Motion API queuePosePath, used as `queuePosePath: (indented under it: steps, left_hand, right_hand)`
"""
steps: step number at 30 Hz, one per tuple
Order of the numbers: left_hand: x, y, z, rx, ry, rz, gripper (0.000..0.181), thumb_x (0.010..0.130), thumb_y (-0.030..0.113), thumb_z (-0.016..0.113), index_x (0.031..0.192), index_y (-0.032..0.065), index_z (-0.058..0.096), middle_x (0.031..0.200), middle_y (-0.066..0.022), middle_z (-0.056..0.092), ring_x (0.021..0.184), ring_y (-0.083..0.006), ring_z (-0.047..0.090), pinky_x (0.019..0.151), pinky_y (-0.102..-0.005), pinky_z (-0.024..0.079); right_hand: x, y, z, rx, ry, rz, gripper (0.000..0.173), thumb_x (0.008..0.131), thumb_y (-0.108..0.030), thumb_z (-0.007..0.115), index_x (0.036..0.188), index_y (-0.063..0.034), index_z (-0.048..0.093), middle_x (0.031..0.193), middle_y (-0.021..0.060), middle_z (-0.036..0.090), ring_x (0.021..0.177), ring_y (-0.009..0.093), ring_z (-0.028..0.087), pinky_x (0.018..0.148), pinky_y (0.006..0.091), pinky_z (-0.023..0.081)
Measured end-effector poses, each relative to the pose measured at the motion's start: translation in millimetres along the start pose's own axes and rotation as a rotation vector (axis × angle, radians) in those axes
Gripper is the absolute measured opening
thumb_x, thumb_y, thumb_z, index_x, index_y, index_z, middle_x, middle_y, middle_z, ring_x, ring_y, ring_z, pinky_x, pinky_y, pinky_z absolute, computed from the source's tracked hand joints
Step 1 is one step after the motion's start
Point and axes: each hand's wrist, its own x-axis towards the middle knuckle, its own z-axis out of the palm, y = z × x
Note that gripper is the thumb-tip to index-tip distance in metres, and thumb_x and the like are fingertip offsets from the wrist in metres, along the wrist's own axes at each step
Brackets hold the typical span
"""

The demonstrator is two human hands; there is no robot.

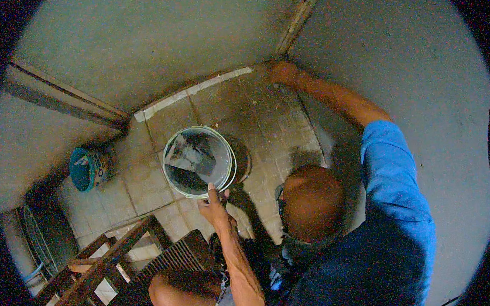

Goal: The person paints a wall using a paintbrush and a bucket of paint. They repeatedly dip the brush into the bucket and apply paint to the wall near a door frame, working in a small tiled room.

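Note:
My left hand [215,204] grips the near rim of a round, pale-rimmed bucket [231,165], thumb over the edge. Grey material and a flat, pale angular piece show inside it; the wire handle hangs at its right side. My right hand [283,74] reaches far forward to the foot of the wall corner, near the floor. Its fingers are dark and blurred, so whether it holds anything is not clear. A pale strip [194,89] runs along the base of the back wall [152,39], left of that hand.
A teal bucket [80,169] with something inside stands on the tiled floor [149,192] at left. Wooden framework [107,263] and a dark ribbed object [175,256] lie at lower left. A grey wall [437,106] rises at right. A rounded bare body part [315,203] is near the middle.

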Motion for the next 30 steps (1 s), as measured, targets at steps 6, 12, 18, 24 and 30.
queuePosePath:
  steps: [6,12,18,24,30]
  left_hand:
    - [-3,11,3,0.012,0.038,-0.017,0.019,0.092,0.016,0.064,0.100,0.0013,0.055,0.094,-0.0078,0.061,0.078,-0.0160,0.061,0.062,-0.0318,0.059]
    - [-5,17,8,0.012,-0.009,-0.021,0.019,0.092,0.016,0.063,0.100,0.0010,0.055,0.093,-0.0078,0.061,0.079,-0.0150,0.061,0.064,-0.0329,0.059]
    - [-6,23,9,-0.008,0.007,-0.020,0.021,0.092,0.016,0.063,0.105,0.0008,0.054,0.096,-0.0081,0.061,0.079,-0.0159,0.061,0.065,-0.0331,0.059]
    - [-3,22,18,-0.011,0.051,-0.027,0.026,0.091,0.015,0.063,0.110,0.0000,0.054,0.099,-0.0087,0.060,0.083,-0.0178,0.061,0.065,-0.0325,0.058]
    - [-9,17,13,-0.039,0.022,-0.017,0.030,0.091,0.017,0.065,0.109,-0.0028,0.053,0.100,-0.0099,0.060,0.081,-0.0201,0.061,0.059,-0.0358,0.058]
  right_hand:
    - [13,31,-35,0.046,-0.050,0.083,0.023,0.082,-0.020,0.059,0.098,-0.0058,0.067,0.106,0.0139,0.066,0.092,0.034,0.066,0.070,0.0486,0.056]
    - [38,-2,-12,0.092,-0.074,0.084,0.023,0.083,-0.020,0.058,0.099,-0.0054,0.066,0.106,0.0143,0.066,0.092,0.034,0.066,0.071,0.0484,0.056]
    - [43,2,-11,0.144,-0.085,0.132,0.023,0.085,-0.021,0.058,0.100,-0.0050,0.066,0.105,0.0147,0.066,0.092,0.035,0.066,0.073,0.0483,0.056]
    - [53,6,-1,0.201,-0.136,0.308,0.023,0.086,-0.021,0.057,0.101,-0.0047,0.065,0.104,0.0151,0.066,0.092,0.035,0.066,0.074,0.0482,0.055]
    - [27,55,-5,0.149,0.175,0.401,0.022,0.086,-0.020,0.056,0.100,-0.0045,0.064,0.098,0.0153,0.066,0.087,0.035,0.066,0.072,0.0483,0.055]
